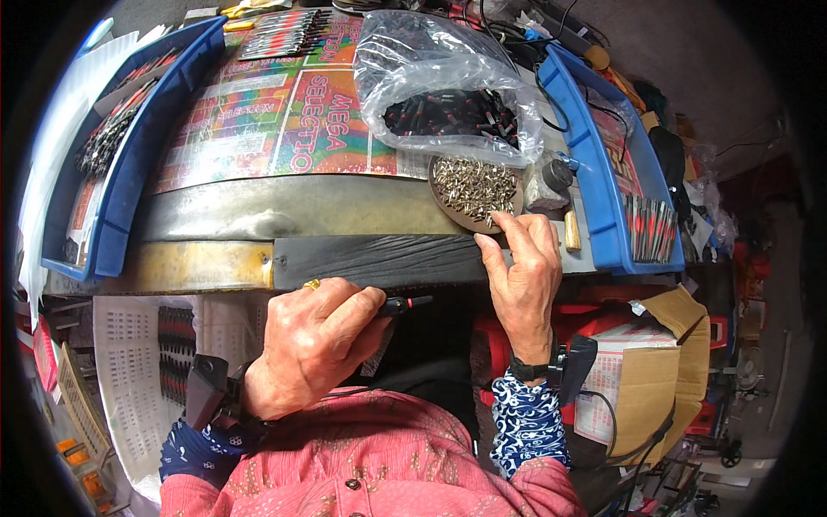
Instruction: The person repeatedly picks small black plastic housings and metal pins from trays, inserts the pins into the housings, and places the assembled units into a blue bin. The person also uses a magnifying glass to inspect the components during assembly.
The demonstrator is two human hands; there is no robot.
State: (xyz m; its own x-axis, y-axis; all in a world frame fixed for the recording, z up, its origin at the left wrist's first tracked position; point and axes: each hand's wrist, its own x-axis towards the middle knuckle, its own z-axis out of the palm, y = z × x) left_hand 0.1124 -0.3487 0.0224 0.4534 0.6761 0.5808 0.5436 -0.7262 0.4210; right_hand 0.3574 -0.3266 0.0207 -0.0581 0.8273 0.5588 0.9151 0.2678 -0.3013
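My left hand (320, 340) is closed around a slim black pen-like part (398, 306), whose thin red-and-black end points right. A round brown dish (445, 207) on the bench holds a heap of small shiny metal pieces (475, 188). At the dish's near edge is my right hand (525, 276), thumb and forefinger drawn together in a pinch. Whatever sits between those fingertips is too small to tell from the metal pieces behind. Beyond the dish lies an open clear plastic bag (396, 69) full of black parts with red bits (457, 116).
Blue trays with slim parts stand left (129, 194) and right (603, 189). A squat jar (547, 185) and a small yellowish cylinder (572, 231) sit right of the dish. Finished-looking rows of slim parts (284, 34) lie at the back. A white crate (129, 370) and cardboard box (659, 388) flank me.
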